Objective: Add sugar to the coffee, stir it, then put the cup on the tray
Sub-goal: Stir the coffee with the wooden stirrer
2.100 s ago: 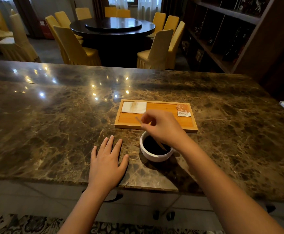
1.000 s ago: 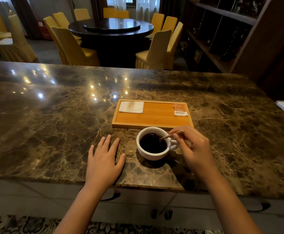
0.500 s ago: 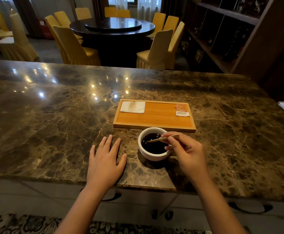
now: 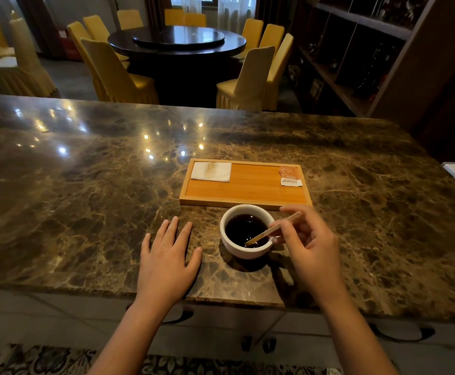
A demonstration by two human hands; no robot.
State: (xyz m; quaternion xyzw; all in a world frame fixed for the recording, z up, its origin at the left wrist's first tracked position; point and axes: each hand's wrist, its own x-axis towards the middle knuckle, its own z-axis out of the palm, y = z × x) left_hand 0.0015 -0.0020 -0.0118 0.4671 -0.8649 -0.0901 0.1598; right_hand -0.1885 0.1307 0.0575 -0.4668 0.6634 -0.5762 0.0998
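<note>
1. Since half a second earlier, the right hand (image 4: 309, 243) had tilted the thin wooden stir stick (image 4: 273, 231) so its tip dipped lower into the dark coffee, at the near right of the round white ceramic cup (image 4: 245, 230).
2. That hand was loosely curled, pinching the stick between thumb and fingertips; the left hand (image 4: 167, 262) lay flat, fingers spread, holding nothing, just left of the cup.
3. The cup stood on the polished brown marble counter (image 4: 85, 201), just near of the rectangular bamboo tray (image 4: 244, 189), not yet on it.
4. Stirring well probably meant small, slow circles, keeping the tip submerged and off the rim to avoid splashes.
5. On the tray lay a folded white napkin (image 4: 211, 172) far left and an orange sugar packet (image 4: 290, 175) far right.
6. Beyond the glossy counter stood a dark round dining table (image 4: 177, 40) ringed by yellow-covered chairs (image 4: 118, 74), with dark shelving (image 4: 369, 50) at right.
</note>
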